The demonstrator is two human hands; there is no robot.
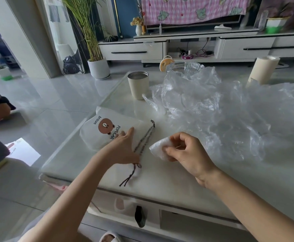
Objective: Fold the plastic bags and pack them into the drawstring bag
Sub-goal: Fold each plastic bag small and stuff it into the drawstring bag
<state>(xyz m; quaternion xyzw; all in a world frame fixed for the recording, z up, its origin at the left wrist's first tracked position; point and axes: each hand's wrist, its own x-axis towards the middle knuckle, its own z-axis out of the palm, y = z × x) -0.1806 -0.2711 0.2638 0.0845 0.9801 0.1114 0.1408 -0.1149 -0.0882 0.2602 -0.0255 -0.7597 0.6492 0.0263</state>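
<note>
Folded plastic bag, pinched by right hand, may be unfolded against the unopened drawstring bag, pressed by flat left hand.

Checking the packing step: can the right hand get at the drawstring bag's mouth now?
Likely yes: the right hand, pinching a folded plastic bag, is beside the drawstring bag with nothing between, though the left hand rests flat on that end.
</note>
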